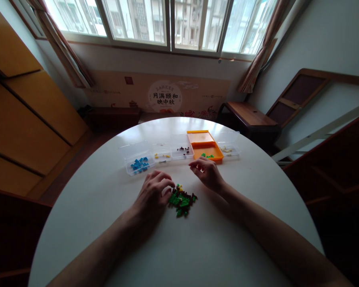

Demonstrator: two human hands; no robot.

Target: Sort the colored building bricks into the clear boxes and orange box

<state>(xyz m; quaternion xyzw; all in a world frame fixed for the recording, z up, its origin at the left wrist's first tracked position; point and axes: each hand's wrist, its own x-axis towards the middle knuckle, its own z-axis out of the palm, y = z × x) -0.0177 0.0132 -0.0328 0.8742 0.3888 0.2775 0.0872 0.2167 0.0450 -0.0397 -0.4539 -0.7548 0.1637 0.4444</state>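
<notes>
At our left hand (158, 187) the fingers curl loosely, forefinger and thumb parted, so that grip stands partly open at the left edge of a small pile of dark green, dark brown and a few yellow plastic building bricks (182, 201). Whether its fingertips touch a brick, we cannot tell. The pile looks loose and uneven, with green bricks strewn through brown ones and yellow ones at its far side; it lies between our forearms on the round white desk (197, 251).

Our right hand (208, 173) is farther off, to the right of the pile and just on the near side of an open orange plastic box (202, 149) with bright green pieces (208, 155) inside. Its fingers are bent and point left; we cannot tell whether that grip is clenched on anything.

Beyond the hands, open clear plastic boxes flank the orange one. From the left we find one with blue pieces (139, 164), one with yellow pieces (162, 156) and one with small dark pieces (183, 150); to the right sits one with pale cream pieces (226, 150).
</notes>
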